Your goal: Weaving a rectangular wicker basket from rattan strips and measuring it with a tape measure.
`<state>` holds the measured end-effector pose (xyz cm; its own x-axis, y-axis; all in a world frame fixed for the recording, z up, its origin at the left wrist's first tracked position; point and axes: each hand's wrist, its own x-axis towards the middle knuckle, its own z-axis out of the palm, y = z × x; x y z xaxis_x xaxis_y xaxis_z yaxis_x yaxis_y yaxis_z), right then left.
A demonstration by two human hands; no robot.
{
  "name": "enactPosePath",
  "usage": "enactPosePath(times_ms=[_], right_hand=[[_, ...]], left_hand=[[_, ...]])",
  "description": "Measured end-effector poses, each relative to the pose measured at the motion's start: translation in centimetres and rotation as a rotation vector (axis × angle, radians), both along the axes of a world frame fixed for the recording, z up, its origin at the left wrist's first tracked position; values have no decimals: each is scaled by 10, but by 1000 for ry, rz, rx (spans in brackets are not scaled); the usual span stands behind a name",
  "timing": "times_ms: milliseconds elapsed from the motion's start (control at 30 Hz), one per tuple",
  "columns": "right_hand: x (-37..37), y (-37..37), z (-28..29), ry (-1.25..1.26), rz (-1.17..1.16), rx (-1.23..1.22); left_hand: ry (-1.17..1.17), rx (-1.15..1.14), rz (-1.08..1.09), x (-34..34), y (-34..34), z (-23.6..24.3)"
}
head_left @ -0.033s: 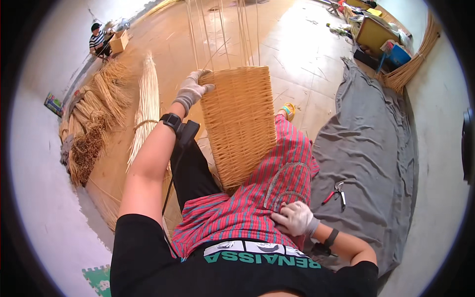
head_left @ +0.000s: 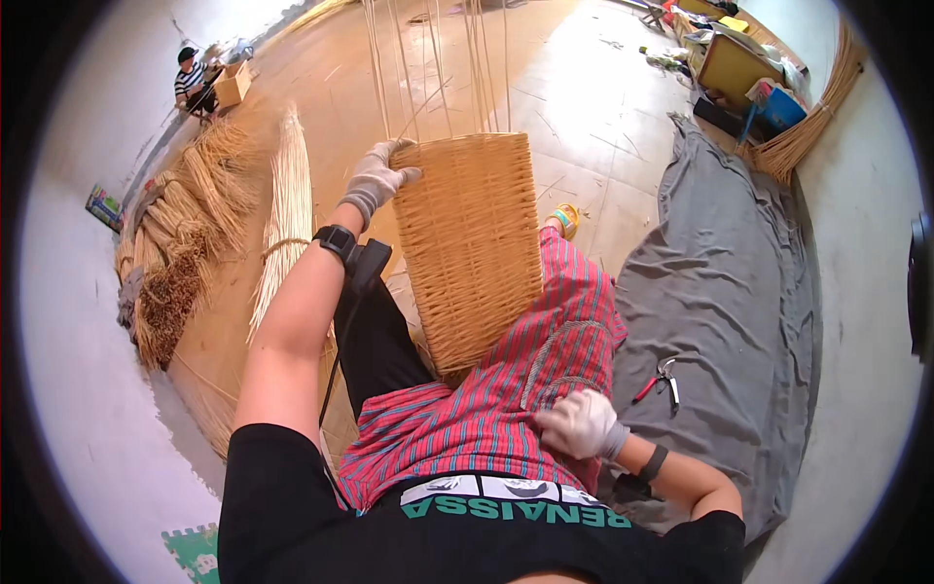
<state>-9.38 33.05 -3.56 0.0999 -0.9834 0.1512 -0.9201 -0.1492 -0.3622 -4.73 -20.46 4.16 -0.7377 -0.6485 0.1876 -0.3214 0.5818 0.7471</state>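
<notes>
A tan woven wicker panel (head_left: 469, 243), flat and nearly rectangular, stands tilted between my legs, its lower end against the striped red apron (head_left: 467, 414). Long bare wicker rods (head_left: 438, 73) stick up past its far edge. In a grey-white glove, my left hand (head_left: 381, 177) grips the panel's far left corner, thumb over the front; its other fingers are partly hidden behind. My right hand (head_left: 582, 424), also gloved, is at the apron over my right thigh, apart from the panel. Its fingers look bent but are blurred, and whether they hold anything does not show.
Red-handled pruning shears (head_left: 658, 382) lie on a grey cloth (head_left: 720, 292) to my right. Bundles of wicker rods (head_left: 185, 224) and a pale tied bundle (head_left: 290, 195) lie left. A person (head_left: 197, 83) sits far left by a wooden box (head_left: 233, 86). A blue bucket (head_left: 781, 109) stands far right.
My right hand has lifted slightly and its fingers have shifted over the apron. The panel has tipped down a touch; my left hand keeps its grip.
</notes>
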Motion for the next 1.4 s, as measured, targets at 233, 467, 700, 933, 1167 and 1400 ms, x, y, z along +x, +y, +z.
enactPosePath(times_ms=[233,467,700,933,1167,1400], right_hand=[[-142,-172,-30,-1641,-538,-178],[-133,-335,107,-269,-725,-572],[-120,-314,74,-357,-973,-276],[-5,-167,-29,-567,-1070,286],[2,-132,-112,-641,-811,365],[-1,-146,-111,-655,-768,361]], left_hand=[[83,-65,-38,-7,16,-5],[26,-230,-3,-3,72,21],[-21,-285,-9,-32,41,14],[-129,-165,-89,-88,-55,-1],[-432,-308,117,-103,-59,4],[-423,-462,69,-93,-84,0]])
